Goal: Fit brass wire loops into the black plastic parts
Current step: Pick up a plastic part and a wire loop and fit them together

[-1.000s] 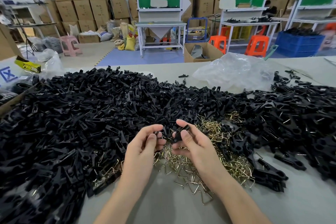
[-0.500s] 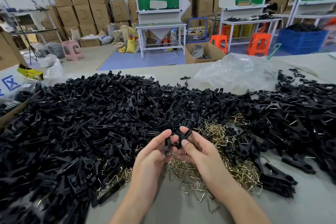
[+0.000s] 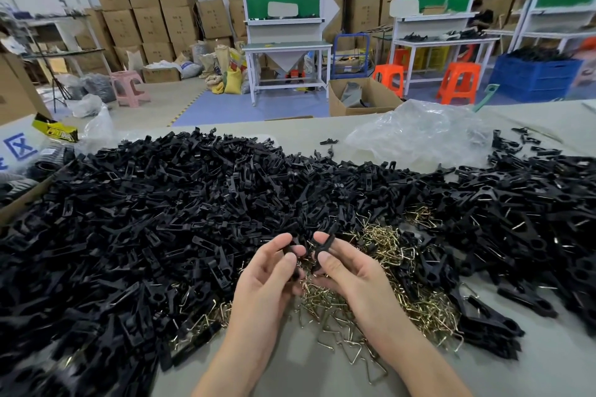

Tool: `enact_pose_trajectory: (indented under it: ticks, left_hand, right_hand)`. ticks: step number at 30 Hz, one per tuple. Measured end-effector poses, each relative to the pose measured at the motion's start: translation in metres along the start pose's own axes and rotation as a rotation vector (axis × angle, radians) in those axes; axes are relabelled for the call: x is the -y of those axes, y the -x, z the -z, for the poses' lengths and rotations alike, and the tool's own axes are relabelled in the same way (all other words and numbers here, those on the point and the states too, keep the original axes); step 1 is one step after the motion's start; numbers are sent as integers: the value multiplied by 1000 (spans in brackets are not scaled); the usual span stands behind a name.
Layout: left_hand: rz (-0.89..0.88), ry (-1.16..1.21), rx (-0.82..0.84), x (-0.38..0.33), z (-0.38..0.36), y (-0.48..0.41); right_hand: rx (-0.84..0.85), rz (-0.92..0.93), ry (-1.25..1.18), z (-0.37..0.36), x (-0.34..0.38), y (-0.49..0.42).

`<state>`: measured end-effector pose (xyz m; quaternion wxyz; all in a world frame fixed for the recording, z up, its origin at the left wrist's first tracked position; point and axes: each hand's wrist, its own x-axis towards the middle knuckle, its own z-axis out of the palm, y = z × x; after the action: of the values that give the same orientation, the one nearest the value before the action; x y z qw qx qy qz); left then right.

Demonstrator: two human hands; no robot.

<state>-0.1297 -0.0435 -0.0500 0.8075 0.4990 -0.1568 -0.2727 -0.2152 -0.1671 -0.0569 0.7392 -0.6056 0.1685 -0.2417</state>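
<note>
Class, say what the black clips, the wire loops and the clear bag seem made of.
Black clips: likely moulded plastic, dull sheen, uniform shapes.
Wire loops: metal, brass-coloured, glinting, thin bent strands.
Clear bag: thin plastic film, crinkled, see-through, glossy.

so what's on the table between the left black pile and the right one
The heap of brass wire loops, seen in the head view.

A warehouse room; stacked cardboard boxes [image 3: 151, 6] against a white wall; white workbenches [image 3: 285, 45]; orange stools [image 3: 458, 80]; a pink stool [image 3: 129, 87]; a blue crate [image 3: 532, 74].
</note>
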Motion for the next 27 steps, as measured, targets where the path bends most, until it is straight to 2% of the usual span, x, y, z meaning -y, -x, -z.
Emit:
enact_pose_trajectory:
  ticks: [8, 27]
  left_hand:
    - [-19, -172, -16, 12, 3, -4]
    - [-139, -257, -69, 14, 2, -2]
  right_hand:
    - [29, 23, 78, -2, 3, 0]
    - [60, 61, 186, -3, 5, 2]
